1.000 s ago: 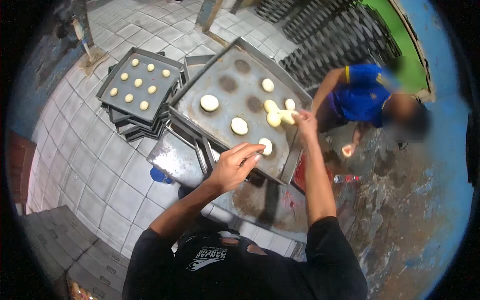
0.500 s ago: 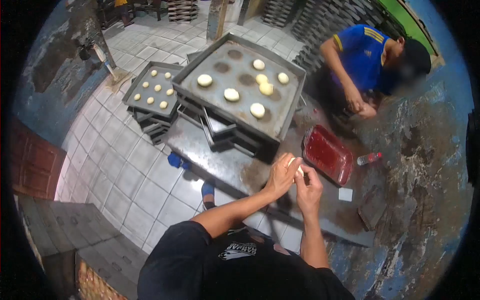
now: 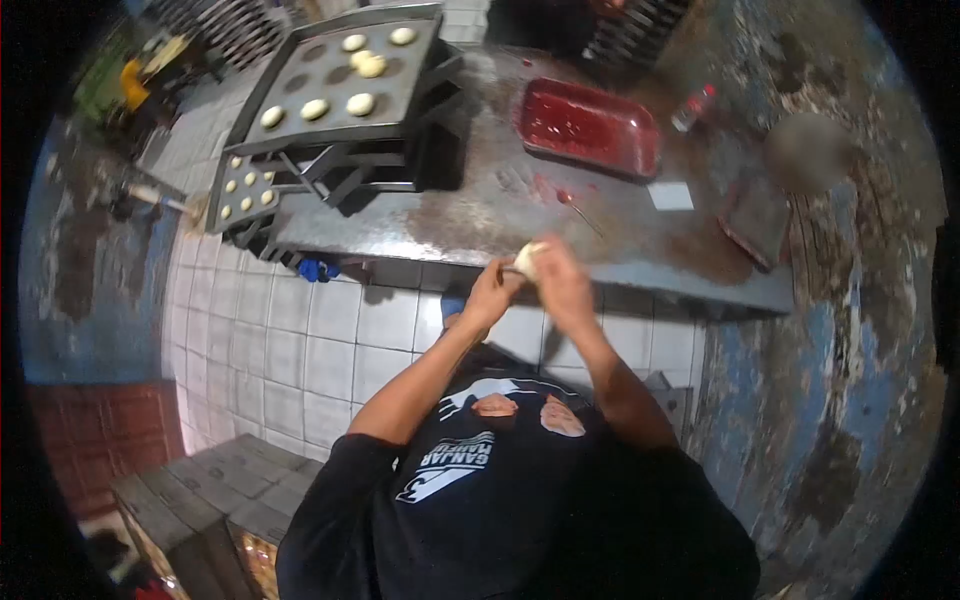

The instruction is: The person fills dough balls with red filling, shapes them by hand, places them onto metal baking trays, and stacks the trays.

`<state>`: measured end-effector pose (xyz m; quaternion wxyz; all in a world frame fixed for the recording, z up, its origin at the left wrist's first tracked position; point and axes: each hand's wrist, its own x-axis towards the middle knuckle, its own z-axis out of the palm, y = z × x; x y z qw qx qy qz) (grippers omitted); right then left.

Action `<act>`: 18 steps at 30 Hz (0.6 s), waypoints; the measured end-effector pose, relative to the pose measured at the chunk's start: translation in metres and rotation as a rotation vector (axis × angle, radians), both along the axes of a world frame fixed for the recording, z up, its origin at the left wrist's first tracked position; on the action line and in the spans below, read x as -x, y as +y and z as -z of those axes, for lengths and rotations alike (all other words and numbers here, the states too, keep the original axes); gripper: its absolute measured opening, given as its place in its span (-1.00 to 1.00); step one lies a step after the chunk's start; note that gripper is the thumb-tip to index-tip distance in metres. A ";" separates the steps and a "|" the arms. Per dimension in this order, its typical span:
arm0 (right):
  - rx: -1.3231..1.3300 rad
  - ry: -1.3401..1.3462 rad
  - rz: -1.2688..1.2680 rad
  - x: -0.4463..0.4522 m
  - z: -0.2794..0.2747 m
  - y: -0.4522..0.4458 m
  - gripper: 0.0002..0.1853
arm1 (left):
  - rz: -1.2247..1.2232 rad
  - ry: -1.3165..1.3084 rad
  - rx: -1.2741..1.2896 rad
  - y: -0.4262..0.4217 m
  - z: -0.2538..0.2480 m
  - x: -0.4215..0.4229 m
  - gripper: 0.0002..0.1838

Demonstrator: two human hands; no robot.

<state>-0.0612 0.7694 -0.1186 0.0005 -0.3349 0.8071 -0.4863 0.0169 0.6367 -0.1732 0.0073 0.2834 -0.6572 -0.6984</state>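
A pale dough ball (image 3: 527,260) is held between my two hands over the front edge of the metal table (image 3: 440,232). My left hand (image 3: 490,295) is closed around its lower left side. Pressed against the dough from the right is my right hand (image 3: 562,285), its fingers curled and smeared by motion. Just beyond my hands, a spoon (image 3: 582,213) with red filling on its tip lies on the tabletop. A red-stained pan (image 3: 640,160) with red filling in it stands farther back.
To the left, a baking tray (image 3: 290,140) with several dough balls tops a stack of trays. A lower tray (image 3: 218,205) also holds dough balls. A bottle (image 3: 694,107), a white card (image 3: 671,196) and a dark slab (image 3: 757,225) are at right. Boxes (image 3: 200,480) stand lower left.
My view has swung, so the trays appear farther left and the co-worker is mostly out of frame. Both hands remain at the dough ball. The spoon now shows.
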 end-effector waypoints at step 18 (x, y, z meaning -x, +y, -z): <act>-0.555 0.152 0.002 0.240 0.189 -0.020 -0.70 | 0.065 0.158 -0.101 -0.124 0.002 0.138 -0.35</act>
